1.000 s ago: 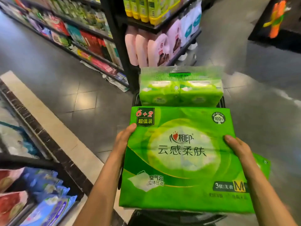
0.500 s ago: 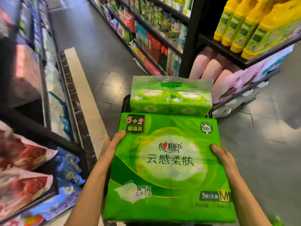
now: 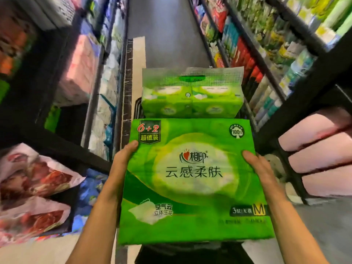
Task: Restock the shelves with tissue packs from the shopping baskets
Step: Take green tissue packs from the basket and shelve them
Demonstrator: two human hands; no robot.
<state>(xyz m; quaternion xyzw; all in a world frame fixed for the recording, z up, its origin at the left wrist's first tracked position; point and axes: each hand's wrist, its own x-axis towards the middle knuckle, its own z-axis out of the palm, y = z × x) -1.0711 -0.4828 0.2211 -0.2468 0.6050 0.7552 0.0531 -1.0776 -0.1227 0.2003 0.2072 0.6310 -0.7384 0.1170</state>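
My left hand and right hand clamped the big tissue pack just above the basket; carrying step, shelving it next needed a free shelf gap.

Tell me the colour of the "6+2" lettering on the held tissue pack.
Red, on a dark green badge; head view.

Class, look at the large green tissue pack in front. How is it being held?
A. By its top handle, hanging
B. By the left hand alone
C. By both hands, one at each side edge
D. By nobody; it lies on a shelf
C: the left hand and the right hand each grip a side edge of the large green tissue pack.
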